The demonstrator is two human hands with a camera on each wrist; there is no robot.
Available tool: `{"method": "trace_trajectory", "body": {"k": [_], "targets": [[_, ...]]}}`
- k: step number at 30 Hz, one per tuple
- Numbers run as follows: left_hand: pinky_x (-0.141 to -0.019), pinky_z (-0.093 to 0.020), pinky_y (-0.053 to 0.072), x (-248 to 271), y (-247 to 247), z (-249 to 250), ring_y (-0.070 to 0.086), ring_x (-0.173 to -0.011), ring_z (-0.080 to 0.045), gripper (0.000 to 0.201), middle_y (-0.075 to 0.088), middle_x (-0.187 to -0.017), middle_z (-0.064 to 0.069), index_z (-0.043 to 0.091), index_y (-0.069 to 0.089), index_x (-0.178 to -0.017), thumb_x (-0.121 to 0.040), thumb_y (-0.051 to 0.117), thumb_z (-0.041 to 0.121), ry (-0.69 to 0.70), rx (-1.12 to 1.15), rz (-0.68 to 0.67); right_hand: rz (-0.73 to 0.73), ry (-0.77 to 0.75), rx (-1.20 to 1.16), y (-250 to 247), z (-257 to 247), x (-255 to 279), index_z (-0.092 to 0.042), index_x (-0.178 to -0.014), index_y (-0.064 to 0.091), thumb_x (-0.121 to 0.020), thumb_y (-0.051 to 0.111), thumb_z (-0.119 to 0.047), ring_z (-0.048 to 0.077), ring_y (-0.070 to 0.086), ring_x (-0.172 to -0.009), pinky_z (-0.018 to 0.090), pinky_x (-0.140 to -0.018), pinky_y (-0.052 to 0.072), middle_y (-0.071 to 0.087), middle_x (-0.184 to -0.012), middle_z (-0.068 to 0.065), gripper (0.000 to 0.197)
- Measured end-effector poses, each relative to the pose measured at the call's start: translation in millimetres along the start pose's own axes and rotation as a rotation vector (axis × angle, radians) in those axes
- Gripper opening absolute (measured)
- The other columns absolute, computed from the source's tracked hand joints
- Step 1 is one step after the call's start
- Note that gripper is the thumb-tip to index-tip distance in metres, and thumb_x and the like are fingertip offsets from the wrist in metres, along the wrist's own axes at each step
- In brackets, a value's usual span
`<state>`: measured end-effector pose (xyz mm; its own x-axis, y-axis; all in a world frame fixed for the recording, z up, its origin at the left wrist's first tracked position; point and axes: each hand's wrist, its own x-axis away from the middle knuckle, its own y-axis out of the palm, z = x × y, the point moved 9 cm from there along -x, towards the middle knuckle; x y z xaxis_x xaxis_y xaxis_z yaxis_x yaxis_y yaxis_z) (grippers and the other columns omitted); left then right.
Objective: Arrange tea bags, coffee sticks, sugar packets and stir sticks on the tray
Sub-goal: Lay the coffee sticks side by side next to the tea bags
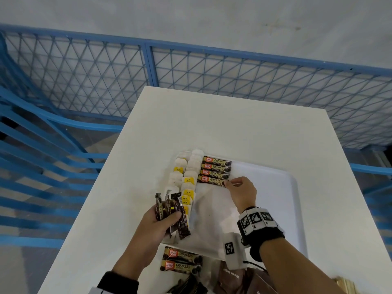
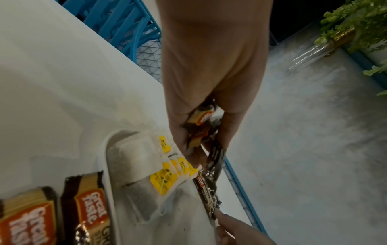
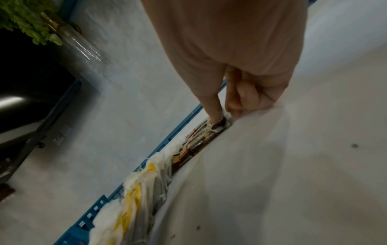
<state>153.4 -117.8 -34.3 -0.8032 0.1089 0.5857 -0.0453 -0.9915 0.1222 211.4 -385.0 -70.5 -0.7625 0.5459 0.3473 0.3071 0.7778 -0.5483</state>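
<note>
Paper tea bags with yellow tags (image 1: 186,183) laid along white plastic tray (image 1: 292,209) left edge; fourth brown coffee stick (image 1: 211,181) pinched by right hand (image 1: 240,193); spare sticks (image 1: 171,213) gripped by left hand (image 1: 157,224); sugar, stir sticks left

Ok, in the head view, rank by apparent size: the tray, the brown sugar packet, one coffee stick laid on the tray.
1. tray
2. brown sugar packet, partly hidden; nearer the camera, so unsure.
3. coffee stick, farther away.
</note>
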Motion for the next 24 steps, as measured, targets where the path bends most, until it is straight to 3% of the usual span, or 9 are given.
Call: {"method": "trace_trajectory", "body": {"k": [2,5,9,11,14,17,20,22,24], "targets": [[-0.077,-0.03,0.054,-0.3,0.9,0.3,0.069,-0.096,-0.027,0.026,0.073,-0.1,-0.01,0.009,0.064,-0.111,-0.086,0.061,0.004,0.011,0.007,-0.008,0.013,-0.038,-0.062,-3.7,-5.7,7.4,-0.01,-0.092,0.057,-0.085,0.066,-0.022,0.015,0.052,-0.076,0.021,-0.06,0.037,0.057,-0.078,-0.003,0.017],[-0.083,-0.034,0.054,-2.8,1.5,1.4,0.069,-0.096,-0.026,0.026,0.073,-0.101,-0.008,0.01,0.063,-0.112,-0.087,0.059,0.001,0.032,0.011,-0.002,-0.018,-0.182,-0.118,-3.7,-24.5,28.3,-0.016,-0.087,0.061,-0.086,0.063,-0.02,0.007,0.053,-0.072,0.01,-0.06,0.039,0.059,-0.079,-0.005,0.005],[-0.084,-0.033,0.054,-3.5,6.7,3.1,0.069,-0.096,-0.025,0.028,0.074,-0.1,-0.007,0.01,0.062,-0.112,-0.089,0.053,-0.004,0.048,0.016,-0.022,-0.268,-0.265,-0.07,18.4,-37.2,69.1,-0.019,-0.081,0.061,-0.091,0.057,-0.028,0.002,0.05,-0.064,0.007,-0.059,0.038,0.059,-0.072,-0.008,0.014],[-0.089,-0.034,0.052,-2.1,8.4,4.2,0.067,-0.1,-0.023,0.028,0.074,-0.1,-0.006,0.01,0.062,-0.112,-0.089,0.052,-0.004,0.058,0.024,-0.029,-0.463,-0.214,-0.02,34.3,-34.1,88.8,-0.014,-0.087,0.063,-0.094,0.05,-0.034,0.004,0.049,-0.058,0.01,-0.056,0.037,0.059,-0.071,-0.007,0.025],[-0.1,-0.043,0.045,-0.2,9.5,5.0,0.063,-0.107,-0.031,0.026,0.072,-0.105,-0.012,0.008,0.065,-0.109,-0.09,0.051,-0.002,0.061,0.081,-0.044,-0.774,-0.028,-0.066,56.4,-23.3,117.0,-0.01,-0.097,0.063,-0.095,0.041,-0.045,0.008,0.052,-0.057,0.015,-0.05,0.038,0.064,-0.076,-0.003,0.042],[-0.1,-0.046,0.044,2.8,13.3,8.9,0.063,-0.107,-0.033,0.026,0.071,-0.105,-0.014,0.006,0.064,-0.11,-0.09,0.048,-0.002,0.072,0.114,-0.071,-0.979,0.06,-0.181,69.1,-22.2,136.1,-0.011,-0.102,0.063,-0.094,0.041,-0.047,0.009,0.057,-0.061,0.017,-0.053,0.042,0.066,-0.085,0.001,0.043],[-0.094,-0.04,0.047,5.2,15.4,15.5,0.064,-0.103,-0.029,0.024,0.072,-0.098,-0.009,0.006,0.064,-0.104,-0.091,0.046,-0.003,0.105,0.11,-0.082,-0.997,0.076,-0.332,68.6,-30.2,138.6,-0.009,-0.099,0.063,-0.095,0.049,-0.031,0.008,0.058,-0.061,0.016,-0.056,0.045,0.064,-0.084,0.002,0.026],[-0.089,-0.032,0.052,6.2,15.7,19.0,0.065,-0.1,-0.025,0.024,0.073,-0.095,-0.007,0.006,0.064,-0.101,-0.091,0.045,-0.005,0.121,0.116,-0.081,-0.933,0.098,-0.427,65.6,-32.2,132.6,-0.007,-0.096,0.061,-0.091,0.057,-0.019,0.008,0.057,-0.058,0.017,-0.056,0.046,0.063,-0.08,0.004,0.014],[-0.088,-0.03,0.053,6.9,15.2,19.3,0.066,-0.099,-0.022,0.025,0.073,-0.096,-0.005,0.009,0.065,-0.1,-0.092,0.045,-0.005,0.112,0.138,-0.071,-0.843,0.112,-0.5,60.5,-30.9,123.5,-0.003,-0.097,0.06,-0.085,0.064,-0.008,0.01,0.056,-0.056,0.018,-0.055,0.047,0.061,-0.075,0.005,0.014]]}}
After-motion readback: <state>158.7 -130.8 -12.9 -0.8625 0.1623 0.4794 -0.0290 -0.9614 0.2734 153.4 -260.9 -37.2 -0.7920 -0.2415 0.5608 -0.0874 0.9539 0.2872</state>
